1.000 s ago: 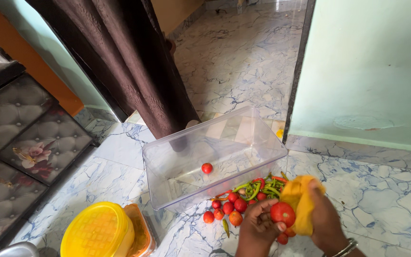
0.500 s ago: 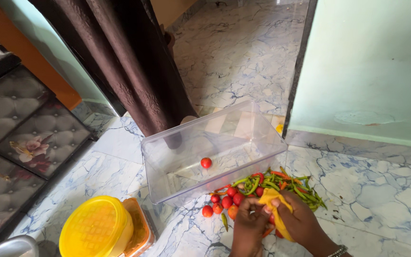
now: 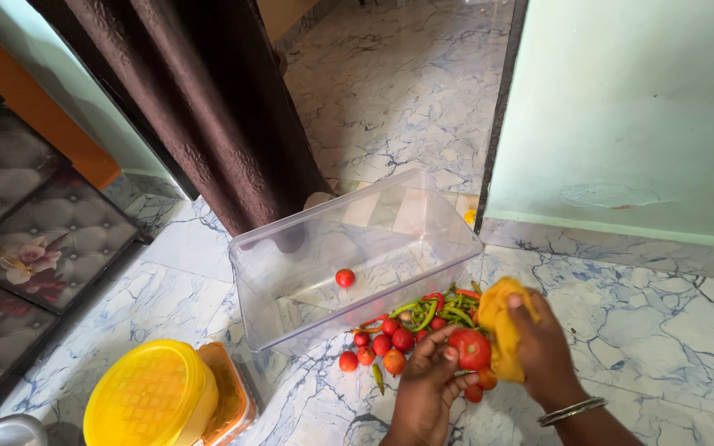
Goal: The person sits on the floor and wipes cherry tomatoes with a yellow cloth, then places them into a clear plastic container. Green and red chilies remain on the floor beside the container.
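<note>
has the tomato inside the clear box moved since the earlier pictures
No. The tomato lies at the same spot on the clear box floor; only the camera shifted.

A marble floor [image 3: 646, 330] with blue veins carries everything. On it sit a clear plastic tub [image 3: 357, 256] in the middle, a heap of tomatoes [image 3: 378, 347] and green chillies [image 3: 440, 310] near it, and a yellow-lidded container [image 3: 150, 396] at near left.

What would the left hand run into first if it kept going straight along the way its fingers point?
The left hand, holding a red tomato, points up and away. Probably the green chillies come first, then the near wall of the clear plastic box; depth is hard to judge.
</note>
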